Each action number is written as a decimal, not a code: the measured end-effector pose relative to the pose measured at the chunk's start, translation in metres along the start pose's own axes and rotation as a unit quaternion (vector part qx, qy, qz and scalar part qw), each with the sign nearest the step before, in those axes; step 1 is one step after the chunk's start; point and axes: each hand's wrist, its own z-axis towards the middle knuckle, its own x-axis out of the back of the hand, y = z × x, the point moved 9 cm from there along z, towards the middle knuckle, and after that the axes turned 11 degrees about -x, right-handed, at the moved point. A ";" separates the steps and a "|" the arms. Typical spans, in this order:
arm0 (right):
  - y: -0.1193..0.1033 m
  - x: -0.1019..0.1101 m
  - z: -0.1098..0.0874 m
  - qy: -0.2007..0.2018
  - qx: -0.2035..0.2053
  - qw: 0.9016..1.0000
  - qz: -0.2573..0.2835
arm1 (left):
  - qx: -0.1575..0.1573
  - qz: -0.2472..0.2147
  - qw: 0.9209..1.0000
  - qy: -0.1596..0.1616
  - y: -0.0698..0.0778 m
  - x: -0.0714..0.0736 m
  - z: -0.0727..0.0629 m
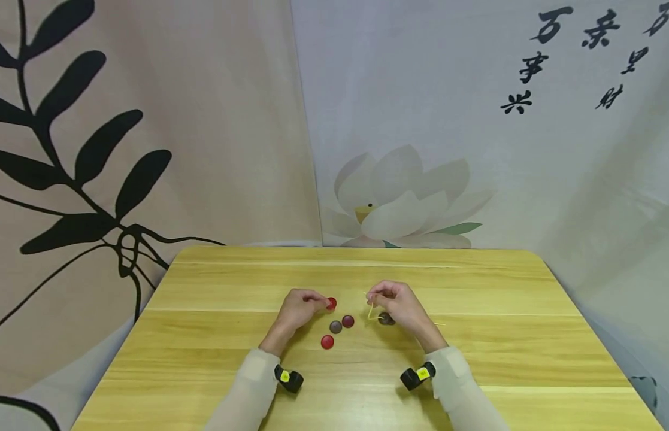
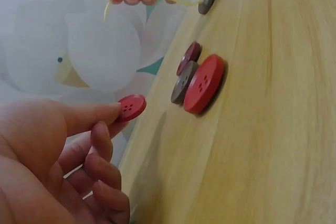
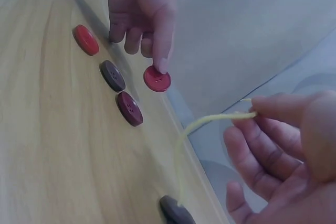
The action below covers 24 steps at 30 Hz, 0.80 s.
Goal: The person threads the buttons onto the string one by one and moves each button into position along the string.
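The fingers of the left hand [image 1: 298, 308] pinch the edge of a red button [image 2: 132, 107] between thumb and index finger; the other fingers curl loosely below. This button is raised off the wooden surface [image 1: 356, 395], at the tips of those fingers, on the side facing the opposite hand.

The fingers of the right hand [image 1: 397, 302] grasp a thin yellow cord [image 3: 207, 118] between thumb and fingertip, and a short end pokes out beyond the tips. From these fingers the cord bends down to a dark brown button [image 1: 387, 319] on the surface, under the right hand and a little nearer the person than the fingertips. A dark round edge shows behind it; whether that is another button or a shadow, I cannot tell.

Three loose buttons lie flat between the two sets of fingers, nearer the person. A maroon button [image 1: 347, 321] is closest to the right fingers, a grey-brown button [image 1: 335, 327] sits just beside it toward the left, and a second red one [image 1: 327, 342] is farthest from the fingertips. Beyond the fingers hangs a pale cloth backdrop [image 1: 242, 120] printed with black leaves and a lotus.
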 end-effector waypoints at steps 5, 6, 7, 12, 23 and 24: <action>-0.002 0.002 -0.001 0.008 0.002 1.000 -0.004 | -0.003 -0.017 1.000 0.014 0.005 0.001 -0.002; -0.002 0.002 -0.001 0.009 0.003 1.000 -0.006 | -0.002 -0.019 1.000 0.016 0.006 0.001 -0.003; -0.003 0.002 -0.001 0.009 0.003 1.000 -0.007 | -0.004 -0.023 1.000 0.017 0.007 0.001 -0.003; -0.005 0.001 -0.002 0.006 0.010 1.000 -0.008 | -0.018 -0.032 0.999 0.029 0.015 0.003 -0.003; -0.015 -0.005 -0.008 -0.007 0.024 1.000 -0.004 | -0.018 -0.062 0.997 0.049 0.022 0.002 -0.004; -0.018 -0.006 -0.010 -0.009 0.024 1.000 -0.006 | -0.018 -0.064 0.997 0.049 0.023 0.002 -0.004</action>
